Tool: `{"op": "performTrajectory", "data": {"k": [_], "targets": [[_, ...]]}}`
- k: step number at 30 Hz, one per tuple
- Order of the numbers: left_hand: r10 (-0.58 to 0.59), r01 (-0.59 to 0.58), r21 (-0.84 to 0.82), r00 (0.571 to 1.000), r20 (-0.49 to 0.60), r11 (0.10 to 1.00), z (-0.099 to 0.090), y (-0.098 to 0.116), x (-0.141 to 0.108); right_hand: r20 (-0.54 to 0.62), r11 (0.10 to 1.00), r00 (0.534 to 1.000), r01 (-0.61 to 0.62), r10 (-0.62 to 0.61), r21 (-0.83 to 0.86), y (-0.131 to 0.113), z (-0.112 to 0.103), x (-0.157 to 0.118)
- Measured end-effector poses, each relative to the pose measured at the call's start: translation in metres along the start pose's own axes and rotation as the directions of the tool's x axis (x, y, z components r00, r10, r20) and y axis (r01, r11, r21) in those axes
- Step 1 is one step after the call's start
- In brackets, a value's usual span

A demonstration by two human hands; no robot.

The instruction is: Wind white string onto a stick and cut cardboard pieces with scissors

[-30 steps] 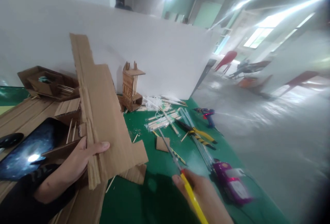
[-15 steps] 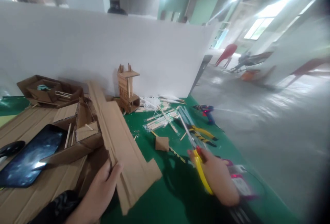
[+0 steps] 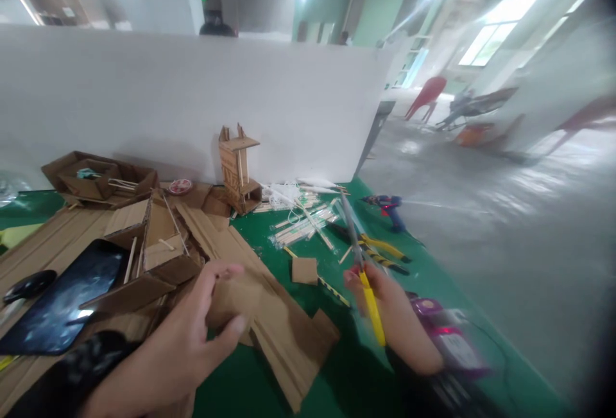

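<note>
My left hand [image 3: 192, 328] is open, thumb and fingers apart, above a long cardboard strip [image 3: 283, 334] that lies slanting on the green table. My right hand [image 3: 394, 315] is closed around yellow-and-red-handled scissors [image 3: 369, 305], their blades pointing away from me and slightly blurred. Just left of the scissors lies a small cardboard square [image 3: 305, 271]. Beyond my left hand stands a cardboard box structure [image 3: 168, 254] with thin wooden sticks in it.
Pliers [image 3: 385, 251], a cordless drill [image 3: 391, 209] and a pink-purple device [image 3: 455, 344] are at the right. Wooden sticks [image 3: 303, 228] and a cardboard tower [image 3: 235, 171] stand near the white partition [image 3: 289, 97]. A dark phone-like slab [image 3: 62, 296] rests on cardboard at left.
My left hand has let go of the cardboard strip, which has dropped onto the table farther right. The scissors in my right hand have turned more upright.
</note>
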State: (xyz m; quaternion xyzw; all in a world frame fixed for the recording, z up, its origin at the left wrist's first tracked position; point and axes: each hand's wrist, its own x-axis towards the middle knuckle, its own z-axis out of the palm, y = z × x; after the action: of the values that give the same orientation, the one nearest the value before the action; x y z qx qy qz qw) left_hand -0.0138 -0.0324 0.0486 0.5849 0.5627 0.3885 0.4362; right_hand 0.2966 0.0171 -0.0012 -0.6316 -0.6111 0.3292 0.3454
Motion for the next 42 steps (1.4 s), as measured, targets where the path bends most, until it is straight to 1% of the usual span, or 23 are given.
{"op": "performTrajectory", "data": {"k": [2,3,4,6,8,11,13,15,17,19,21,24,26,29,31,33,35,38,40,42], "targets": [[0.010,0.000,-0.123,0.996,0.084,0.992,0.020,0.000,0.023,0.082,0.960,0.997,-0.031,0.008,0.280,-0.018,0.010,0.001],[0.010,0.015,-0.179,0.990,0.138,0.984,0.029,0.000,0.034,0.120,0.928,0.993,-0.058,0.015,0.368,-0.027,0.016,0.002],[0.008,0.037,-0.231,0.982,0.189,0.972,0.038,-0.001,0.044,0.164,0.903,0.986,-0.084,0.015,0.422,-0.036,0.023,0.003],[0.028,0.047,-0.288,0.967,0.253,0.956,0.052,-0.004,0.059,0.212,0.862,0.977,-0.106,-0.002,0.496,-0.048,0.036,0.007],[0.030,0.065,-0.292,0.951,0.309,0.954,0.059,-0.006,0.067,0.245,0.818,0.969,-0.129,-0.015,0.560,-0.052,0.047,0.013],[0.010,0.103,-0.289,0.931,0.366,0.952,0.062,-0.011,0.069,0.302,0.767,0.953,-0.192,-0.002,0.612,-0.045,0.060,0.019],[0.003,0.130,-0.321,0.924,0.383,0.938,0.063,-0.015,0.069,0.311,0.750,0.950,-0.211,0.007,0.627,-0.037,0.065,0.020],[-0.001,0.166,-0.394,0.922,0.388,0.904,0.064,-0.021,0.071,0.283,0.734,0.959,-0.205,0.018,0.648,-0.032,0.067,0.019],[-0.006,0.212,-0.491,0.921,0.389,0.845,0.064,-0.028,0.073,0.259,0.716,0.966,-0.193,0.018,0.671,-0.030,0.068,0.017],[-0.017,0.259,-0.569,0.919,0.395,0.780,0.065,-0.035,0.076,0.250,0.694,0.968,-0.169,-0.017,0.700,-0.030,0.068,0.016],[-0.029,0.284,-0.613,0.920,0.392,0.737,0.064,-0.039,0.076,0.255,0.664,0.966,-0.164,-0.042,0.730,-0.031,0.069,0.015],[-0.018,0.286,-0.642,0.920,0.391,0.711,0.064,-0.041,0.076,0.269,0.620,0.963,-0.204,-0.012,0.758,-0.031,0.070,0.014],[-0.003,0.292,-0.649,0.913,0.408,0.703,0.065,-0.041,0.075,0.269,0.608,0.963,-0.211,-0.006,0.766,-0.030,0.070,0.014],[-0.007,0.290,-0.629,0.911,0.412,0.721,0.066,-0.041,0.074,0.264,0.619,0.965,-0.202,-0.008,0.758,-0.030,0.070,0.013],[-0.020,0.261,-0.580,0.921,0.388,0.772,0.067,-0.040,0.073,0.268,0.624,0.964,-0.207,-0.003,0.754,-0.030,0.070,0.012],[-0.044,0.231,-0.509,0.935,0.353,0.829,0.067,-0.039,0.072,0.286,0.616,0.958,-0.225,0.001,0.755,-0.030,0.071,0.011],[-0.074,0.216,-0.453,0.948,0.310,0.865,0.067,-0.037,0.070,0.307,0.604,0.952,-0.251,0.011,0.757,-0.030,0.072,0.009],[-0.091,0.183,-0.425,0.969,0.228,0.886,0.067,-0.035,0.071,0.331,0.611,0.943,-0.270,0.014,0.744,-0.031,0.073,0.008],[-0.082,0.149,-0.421,0.981,0.173,0.895,0.067,-0.035,0.071,0.357,0.628,0.934,-0.271,-0.012,0.729,-0.031,0.074,0.007],[-0.062,0.119,-0.418,0.987,0.147,0.901,0.067,-0.035,0.071,0.397,0.643,0.917,-0.284,-0.033,0.711,-0.031,0.074,0.005]]}}
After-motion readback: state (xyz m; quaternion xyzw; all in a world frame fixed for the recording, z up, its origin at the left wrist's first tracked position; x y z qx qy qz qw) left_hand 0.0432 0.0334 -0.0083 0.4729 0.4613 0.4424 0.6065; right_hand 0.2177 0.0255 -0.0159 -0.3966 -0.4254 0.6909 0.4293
